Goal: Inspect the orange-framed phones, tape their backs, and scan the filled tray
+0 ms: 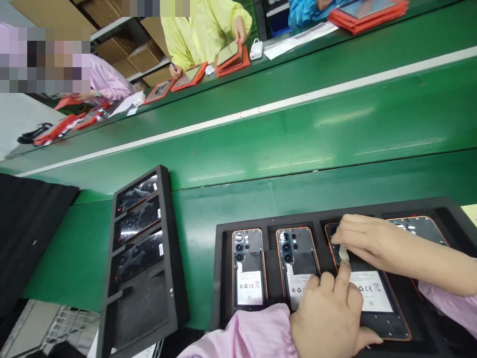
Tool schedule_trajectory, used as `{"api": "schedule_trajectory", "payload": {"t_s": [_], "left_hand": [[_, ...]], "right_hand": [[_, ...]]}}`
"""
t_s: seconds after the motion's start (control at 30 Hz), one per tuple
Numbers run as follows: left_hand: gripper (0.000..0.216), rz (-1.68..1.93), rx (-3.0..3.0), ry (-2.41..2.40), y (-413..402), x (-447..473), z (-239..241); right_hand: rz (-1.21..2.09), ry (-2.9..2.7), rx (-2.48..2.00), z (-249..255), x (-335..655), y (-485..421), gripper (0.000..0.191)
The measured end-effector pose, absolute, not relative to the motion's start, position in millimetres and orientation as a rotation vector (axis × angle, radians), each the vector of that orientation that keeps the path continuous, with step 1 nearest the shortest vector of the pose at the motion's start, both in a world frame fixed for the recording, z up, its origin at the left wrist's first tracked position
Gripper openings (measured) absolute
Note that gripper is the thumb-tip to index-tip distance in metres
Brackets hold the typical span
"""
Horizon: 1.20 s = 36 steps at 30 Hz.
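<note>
Several phones without back covers lie in a black foam tray (272, 220), camera ends up, with white battery labels showing. Over the third phone (387, 318), my left hand (328, 313) rests with its index finger stretched toward the upper part and its thumb spread aside. My right hand (372, 243) bends over the camera end of that phone, fingertips close together. A small whitish piece (343, 252) shows between the two hands' fingertips; whether it is a finger cot or a loose part I cannot tell. My right hand hides the camera area.
A second black foam tray (175, 278) stands tilted at left, with several dark panels (137, 223) in its slots. Across the green bench (261, 144), people in yellow, pink and blue sleeves sit by red-padded devices (190, 77). Another phone (421, 226) lies beneath my right forearm.
</note>
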<state>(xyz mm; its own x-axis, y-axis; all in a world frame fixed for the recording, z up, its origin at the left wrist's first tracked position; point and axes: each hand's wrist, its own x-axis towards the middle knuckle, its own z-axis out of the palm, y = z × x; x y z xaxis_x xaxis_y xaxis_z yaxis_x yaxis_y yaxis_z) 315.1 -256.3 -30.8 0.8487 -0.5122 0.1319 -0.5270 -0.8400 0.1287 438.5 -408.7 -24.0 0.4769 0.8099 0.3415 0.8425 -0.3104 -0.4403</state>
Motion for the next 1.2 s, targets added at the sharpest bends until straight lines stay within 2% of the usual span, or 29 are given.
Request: {"api": "schedule_trajectory", "payload": {"t_s": [0.27,0.47,0.73,0.93,1.2], "left_hand": [[0.068,0.110,2.849,-0.815,-255,316,-31],[0.068,0.108,2.858,-0.817,-256,316,-32],[0.061,0.137,2.840,-0.832,-255,316,-31],[0.061,0.092,2.819,-0.841,-254,316,-31],[0.053,-0.091,2.788,-0.931,-253,327,-18]], "right_hand": [[0.151,-1.121,-2.138,-21,428,-416,0.018],[0.213,-1.068,-2.261,-25,439,-414,0.021],[-0.053,-1.247,-2.450,-34,438,-407,0.024],[-0.265,-1.145,-2.649,-37,451,-409,0.006],[-0.276,-0.993,-2.667,-28,453,-428,0.013]]}}
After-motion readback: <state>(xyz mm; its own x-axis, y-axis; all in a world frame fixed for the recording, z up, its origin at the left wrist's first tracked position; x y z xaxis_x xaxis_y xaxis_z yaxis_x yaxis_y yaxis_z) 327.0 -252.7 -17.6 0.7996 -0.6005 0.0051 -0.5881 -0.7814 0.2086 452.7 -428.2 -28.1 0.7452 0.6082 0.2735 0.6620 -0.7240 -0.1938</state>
